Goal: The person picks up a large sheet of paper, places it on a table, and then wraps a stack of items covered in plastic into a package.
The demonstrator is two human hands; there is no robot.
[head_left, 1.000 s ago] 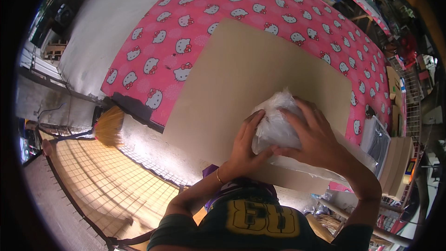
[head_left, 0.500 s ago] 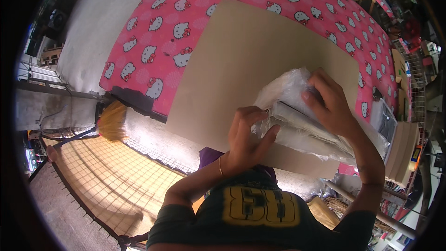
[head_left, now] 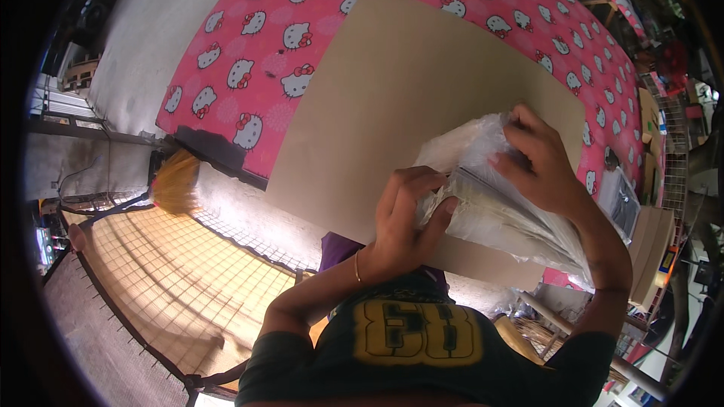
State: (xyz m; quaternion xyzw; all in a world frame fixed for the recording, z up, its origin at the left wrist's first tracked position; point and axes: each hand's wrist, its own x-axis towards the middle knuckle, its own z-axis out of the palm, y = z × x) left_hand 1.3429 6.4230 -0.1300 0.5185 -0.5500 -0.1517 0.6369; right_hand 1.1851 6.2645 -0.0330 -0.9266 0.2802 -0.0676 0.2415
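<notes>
Between my hands is a crinkled clear plastic bag with pale, stringy-looking contents that I cannot make out. It rests over the near right part of a large brown cardboard sheet. My left hand pinches the bag's left edge between thumb and fingers. On the far right side, my right hand has its fingers curled on the plastic's upper edge. A dark straight line runs through the bag where its layers part.
Beneath the cardboard lies a pink cat-print table cover. At the right stand a clear-wrapped stack and brown boxes. A straw broom and a wire-grid panel are at the lower left.
My left hand has brought its thumb and fingers closer together on the plastic. The bag's near flap has lifted and spread a little; my right hand keeps its hold.
</notes>
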